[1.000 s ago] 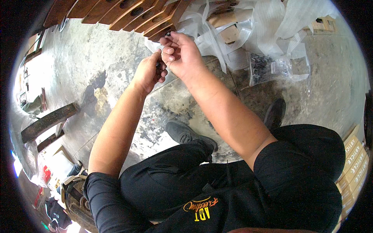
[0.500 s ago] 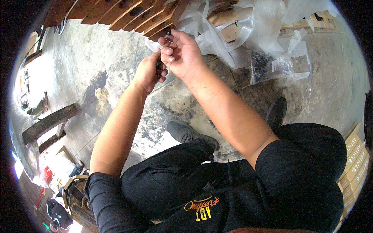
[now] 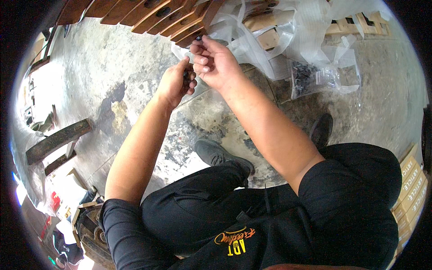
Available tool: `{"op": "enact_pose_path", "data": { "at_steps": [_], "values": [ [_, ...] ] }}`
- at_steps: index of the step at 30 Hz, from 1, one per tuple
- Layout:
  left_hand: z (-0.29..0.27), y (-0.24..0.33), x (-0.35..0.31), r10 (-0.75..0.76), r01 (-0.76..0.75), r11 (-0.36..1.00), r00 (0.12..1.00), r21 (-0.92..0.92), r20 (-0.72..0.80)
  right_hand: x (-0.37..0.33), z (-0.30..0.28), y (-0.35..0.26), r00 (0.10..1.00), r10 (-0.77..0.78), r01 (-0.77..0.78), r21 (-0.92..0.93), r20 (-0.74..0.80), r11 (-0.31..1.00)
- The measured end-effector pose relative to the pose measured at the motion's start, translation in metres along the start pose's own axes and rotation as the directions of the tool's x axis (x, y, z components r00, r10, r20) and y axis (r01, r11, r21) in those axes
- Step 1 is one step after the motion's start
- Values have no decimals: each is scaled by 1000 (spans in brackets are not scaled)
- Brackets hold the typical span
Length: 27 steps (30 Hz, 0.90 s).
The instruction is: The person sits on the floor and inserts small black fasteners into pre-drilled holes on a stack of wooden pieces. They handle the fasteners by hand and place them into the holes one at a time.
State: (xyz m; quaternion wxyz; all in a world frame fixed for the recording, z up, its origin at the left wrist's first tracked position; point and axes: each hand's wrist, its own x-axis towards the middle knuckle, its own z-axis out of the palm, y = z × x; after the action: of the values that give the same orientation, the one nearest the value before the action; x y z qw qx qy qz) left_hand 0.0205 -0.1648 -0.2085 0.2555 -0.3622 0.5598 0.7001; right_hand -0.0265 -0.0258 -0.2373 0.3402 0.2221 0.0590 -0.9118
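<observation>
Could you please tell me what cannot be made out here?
In the head view:
Left hand: dark contents, mostly hidden by the hand itself.
Right hand: dark piece at its fingers, too small to identify.
Wooden slats: cut off by the top edge.
Clear bag: dark pieces inside too small to identify.

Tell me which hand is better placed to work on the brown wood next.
Probably the right hand: it holds a small dark piece close to the wood, while the left hand sits lower in the picture, curled around something dark.
</observation>
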Motion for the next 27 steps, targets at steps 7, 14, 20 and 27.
{"op": "enact_pose_path", "data": {
  "at_steps": [7,14,20,27],
  "values": [
    [-11,-4,5,50,-49,999,993,-11,106,2,5,1,995,-48,39,-105,-83,994],
    [-4,-2,-1,76,-76,997,991,-6,111,-3,11,5,997,-13,1,-133,-82,991],
    [-5,-3,-4,61,-60,998,994,-8,88,-7,14,8,992,-23,12,-97,-121,995],
    [-7,-6,-1,58,-62,998,991,22,123,-4,9,3,993,2,-9,-57,-122,998]
  ]
}}
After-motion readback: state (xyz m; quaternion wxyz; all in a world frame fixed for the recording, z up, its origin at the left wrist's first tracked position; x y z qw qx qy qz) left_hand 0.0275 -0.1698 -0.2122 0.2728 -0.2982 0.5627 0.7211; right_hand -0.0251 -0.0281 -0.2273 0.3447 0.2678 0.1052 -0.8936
